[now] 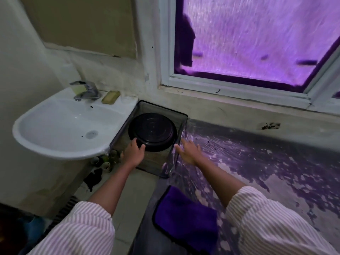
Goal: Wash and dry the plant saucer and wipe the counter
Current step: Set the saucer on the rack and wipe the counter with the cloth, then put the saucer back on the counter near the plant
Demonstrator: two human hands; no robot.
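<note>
Reaching into the see-through bin (181, 129) butting against the right side of the sink (60, 126). Finding the black plant saucer (152, 131) lying flat in that bin, just right of the sink, ahead of both hands and a little sinkward of the gap between them. Being round, offering no long axis to line up on; looking domed, perhaps upside down, but not showing that for certain.

Pinching the saucer's near rim with the left hand (133, 151) on the sink side, fingers curling over the top and thumb lying along the edge. Holding the right hand (189, 151) farther from the sink, over the bin wall facing away from it: blurred, fingers straight and spread, gripping nothing, seemingly just short of the saucer.

Judging the left hand nearer and already placed, so probably leading the lift. Needing the right to cross sinkward for the opposite rim, or else making it a one-handed carry. Facing a short path: up over the bin wall, then sinkward under the tap (86, 90). Risking a catch on that wall if tilting early.

Leaving the purple cloth (185, 223) folded on the counter (257, 162), well to the right of the sink; washing, drying and wiping all appearing not yet done.
</note>
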